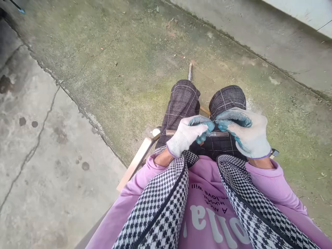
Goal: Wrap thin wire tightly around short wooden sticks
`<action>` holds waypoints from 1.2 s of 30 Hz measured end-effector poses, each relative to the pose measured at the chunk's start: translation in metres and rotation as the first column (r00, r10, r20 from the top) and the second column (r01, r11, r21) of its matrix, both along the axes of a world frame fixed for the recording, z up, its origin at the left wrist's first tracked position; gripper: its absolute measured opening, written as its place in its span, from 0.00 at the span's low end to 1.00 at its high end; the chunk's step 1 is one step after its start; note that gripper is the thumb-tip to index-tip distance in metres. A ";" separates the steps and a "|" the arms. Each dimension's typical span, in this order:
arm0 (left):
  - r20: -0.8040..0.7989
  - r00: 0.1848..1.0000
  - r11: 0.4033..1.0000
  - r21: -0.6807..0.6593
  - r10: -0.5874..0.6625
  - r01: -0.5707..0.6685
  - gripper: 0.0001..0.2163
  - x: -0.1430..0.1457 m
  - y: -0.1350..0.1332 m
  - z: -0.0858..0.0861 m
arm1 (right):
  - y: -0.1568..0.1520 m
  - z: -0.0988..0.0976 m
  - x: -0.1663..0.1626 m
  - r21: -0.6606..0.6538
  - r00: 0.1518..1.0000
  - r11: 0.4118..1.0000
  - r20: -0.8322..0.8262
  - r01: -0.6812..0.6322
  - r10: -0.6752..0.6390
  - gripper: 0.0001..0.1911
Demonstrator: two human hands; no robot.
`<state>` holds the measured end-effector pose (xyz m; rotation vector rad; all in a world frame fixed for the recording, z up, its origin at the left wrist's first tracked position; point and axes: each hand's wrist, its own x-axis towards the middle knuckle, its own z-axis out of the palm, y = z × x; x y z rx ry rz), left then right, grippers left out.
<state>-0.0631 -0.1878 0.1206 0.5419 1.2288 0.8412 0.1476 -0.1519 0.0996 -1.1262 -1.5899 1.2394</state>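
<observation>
Across my lap lies a short wooden stick (pixel 223 134) with silvery wire wound round its middle. My left hand (pixel 190 133), in a white work glove with blue coated fingers, is closed around the stick. My right hand (pixel 245 133), gloved the same way, is closed in a pinch just above the stick's right end. A thin strand of wire (pixel 214 120) seems to run between the fingertips of both hands. The right fingers partly hide what they pinch.
Beyond my left knee, another wire-wrapped stick (pixel 190 72) rests on the mossy concrete floor (pixel 124 62). A pale wooden chair arm (pixel 136 160) is at my left side. Cracked bare concrete (pixel 64 166) spreads to the left, and a low step (pixel 249 24) runs along the upper right.
</observation>
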 end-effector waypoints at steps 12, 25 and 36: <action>-0.007 0.998 0.994 0.085 -0.066 0.066 0.11 -0.004 -0.002 -0.004 | 0.001 0.013 -0.016 -0.017 0.996 0.998 0.069 0.055 -0.054 0.04; -0.083 0.984 0.979 0.116 -0.158 0.167 0.07 -0.002 0.005 0.013 | 0.009 0.022 0.004 -0.039 0.995 0.999 0.102 0.025 -0.020 0.16; -0.259 0.957 0.964 0.192 -0.129 0.182 0.05 -0.003 0.007 0.020 | 0.023 0.044 0.009 0.018 0.911 0.963 0.329 -0.270 0.249 0.11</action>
